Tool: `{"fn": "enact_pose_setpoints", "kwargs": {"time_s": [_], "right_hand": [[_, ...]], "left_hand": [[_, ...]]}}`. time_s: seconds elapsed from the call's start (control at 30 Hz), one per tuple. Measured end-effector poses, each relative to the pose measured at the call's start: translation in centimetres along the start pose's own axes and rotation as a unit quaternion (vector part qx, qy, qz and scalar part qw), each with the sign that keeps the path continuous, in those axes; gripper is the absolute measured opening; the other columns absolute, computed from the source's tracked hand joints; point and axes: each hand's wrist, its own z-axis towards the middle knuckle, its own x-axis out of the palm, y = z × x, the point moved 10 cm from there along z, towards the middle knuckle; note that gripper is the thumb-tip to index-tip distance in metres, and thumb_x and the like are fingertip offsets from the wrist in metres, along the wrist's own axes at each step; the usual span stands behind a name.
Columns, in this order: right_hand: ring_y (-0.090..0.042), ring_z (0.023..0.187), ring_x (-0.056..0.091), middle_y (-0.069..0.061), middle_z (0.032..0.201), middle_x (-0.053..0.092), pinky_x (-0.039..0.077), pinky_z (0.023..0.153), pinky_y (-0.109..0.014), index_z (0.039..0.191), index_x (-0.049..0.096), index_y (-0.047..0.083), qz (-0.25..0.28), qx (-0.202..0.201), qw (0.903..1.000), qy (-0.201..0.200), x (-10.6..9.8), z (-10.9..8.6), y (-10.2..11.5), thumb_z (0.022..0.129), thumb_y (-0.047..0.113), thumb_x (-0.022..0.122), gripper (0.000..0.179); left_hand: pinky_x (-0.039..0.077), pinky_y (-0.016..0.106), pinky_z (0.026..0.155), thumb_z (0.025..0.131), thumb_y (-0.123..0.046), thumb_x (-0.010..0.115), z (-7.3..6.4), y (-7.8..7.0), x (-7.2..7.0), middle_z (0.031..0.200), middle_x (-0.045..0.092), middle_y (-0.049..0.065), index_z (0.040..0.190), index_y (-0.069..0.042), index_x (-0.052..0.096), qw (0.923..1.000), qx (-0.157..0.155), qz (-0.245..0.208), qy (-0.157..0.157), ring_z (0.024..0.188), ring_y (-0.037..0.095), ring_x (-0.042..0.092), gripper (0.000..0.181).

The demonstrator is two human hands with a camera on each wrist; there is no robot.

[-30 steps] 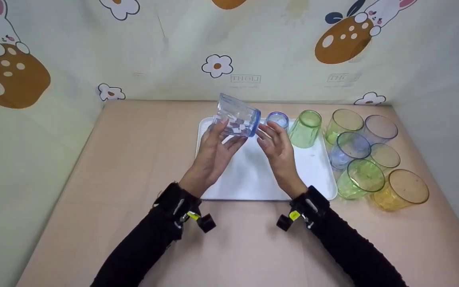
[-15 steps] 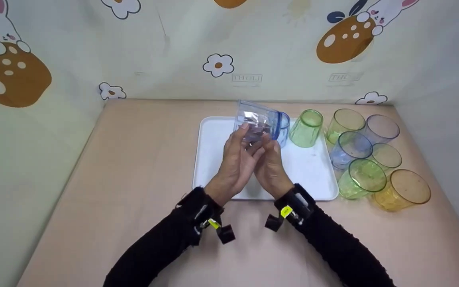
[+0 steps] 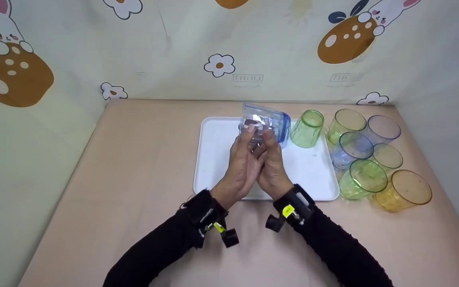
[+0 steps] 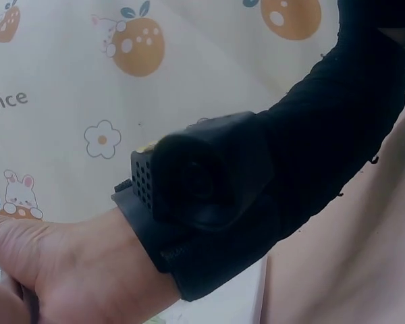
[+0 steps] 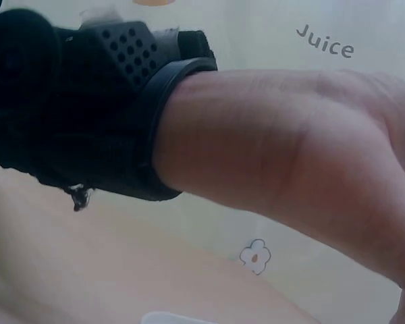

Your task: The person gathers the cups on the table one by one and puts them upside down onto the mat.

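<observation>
The left hand (image 3: pixel 239 169) and right hand (image 3: pixel 271 171), both partly curled, grip one tilted glass (image 3: pixel 262 118). A tray (image 3: pixel 215 159) lies beneath them.

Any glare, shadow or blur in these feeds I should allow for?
Head view: bright glare on the transparent blue tumbler, soft shadows on the smooth beige tabletop; left wrist view: the black boxy wrist device is dark, with little detail; right wrist view: the bare right hand looks slightly soft.

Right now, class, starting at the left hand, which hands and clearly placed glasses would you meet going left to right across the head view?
Left hand, right hand, upturned green glass, upright blue glass, amber glass.
</observation>
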Motion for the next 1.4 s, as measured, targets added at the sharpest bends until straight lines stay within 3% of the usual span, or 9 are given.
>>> {"fn": "enact_pose_setpoints", "kwargs": {"time_s": [0.3, 0.5, 0.7, 0.9, 1.13, 1.27, 1.4], "right_hand": [[-0.023, 0.123, 0.049, -0.013, 0.139, 0.05, 0.036, 0.11, -0.033, 0.148, 0.038, 0.012, 0.006, -0.006, 1.0, -0.002, 0.0, -0.1, 0.3, 0.046, 0.066, 0.095, 0.129], [-0.021, 0.124, 0.047, -0.012, 0.139, 0.049, 0.033, 0.111, -0.031, 0.151, 0.036, 0.009, 0.006, 0.001, 1.0, 0.005, 0.0, -0.1, 0.0, 0.049, 0.067, 0.093, 0.131], [-0.023, 0.122, 0.047, -0.019, 0.139, 0.047, 0.03, 0.113, -0.034, 0.147, 0.039, 0.005, 0.009, -0.024, 0.9993, 0.026, -0.2, 0.3, 0.3, 0.059, 0.06, 0.093, 0.117], [-0.029, 0.128, 0.044, -0.019, 0.139, 0.047, 0.031, 0.113, -0.036, 0.147, 0.037, 0.002, -0.02, -0.063, 0.9959, 0.062, -0.3, 0.7, 0.6, 0.069, 0.05, 0.093, 0.107], [-0.029, 0.131, 0.046, -0.02, 0.144, 0.046, 0.035, 0.113, -0.038, 0.148, 0.034, 0.003, -0.035, -0.072, 0.9949, 0.061, -0.6, 1.1, 0.4, 0.074, 0.037, 0.093, 0.101], [-0.038, 0.139, 0.037, -0.026, 0.149, 0.04, 0.036, 0.113, -0.04, 0.151, 0.029, -0.001, -0.03, -0.08, 0.9934, 0.077, -0.4, 1.5, 0.2, 0.083, 0.013, 0.085, 0.089], [-0.038, 0.138, 0.039, -0.025, 0.145, 0.043, 0.039, 0.111, -0.041, 0.148, 0.033, -0.005, -0.071, -0.096, 0.989, 0.087, -0.2, 1.9, 0.0, 0.084, -0.002, 0.077, 0.079]], "left_hand": [[0.044, 0.04, 0.107, 0.074, -0.064, 0.082, -0.2, -0.1, -0.1, 0.142, 0.047, 0.022, 0.153, -0.004, 0.028, 0.9993, -0.003, 0.036, 0.003, 0.129, 0.033, 0.052, 0.112], [0.043, 0.038, 0.107, 0.096, -0.05, 0.061, -0.5, -0.2, -0.3, 0.143, 0.046, 0.022, 0.153, -0.005, 0.024, 0.9976, -0.019, 0.066, -0.009, 0.131, 0.031, 0.05, 0.082], [0.041, 0.035, 0.108, 0.105, -0.044, 0.044, -1.1, 0.1, -0.7, 0.143, 0.045, 0.023, 0.15, 0.002, 0.03, 0.994, -0.068, 0.085, -0.01, 0.133, 0.03, 0.047, 0.066], [0.041, 0.034, 0.109, 0.108, -0.04, 0.035, -1.6, 0.3, -2.1, 0.144, 0.044, 0.023, 0.143, 0.007, 0.034, 0.9906, -0.104, 0.085, -0.024, 0.133, 0.03, 0.046, 0.059], [0.038, 0.037, 0.112, 0.108, -0.04, 0.03, -1.7, 0.0, -3.4, 0.144, 0.045, 0.025, 0.146, 0.008, 0.032, 0.9858, -0.122, 0.114, -0.012, 0.135, 0.033, 0.046, 0.062], [0.033, 0.041, 0.115, 0.107, -0.042, 0.031, -1.8, -0.5, -5.4, 0.146, 0.044, 0.028, 0.15, 0.009, 0.028, 0.9797, -0.139, 0.143, -0.013, 0.139, 0.037, 0.041, 0.066], [0.029, 0.045, 0.117, 0.107, -0.043, 0.03, -2.0, -1.4, -7.4, 0.149, 0.04, 0.03, 0.152, 0.011, 0.023, 0.9768, -0.146, 0.156, -0.014, 0.142, 0.043, 0.035, 0.07]]}}
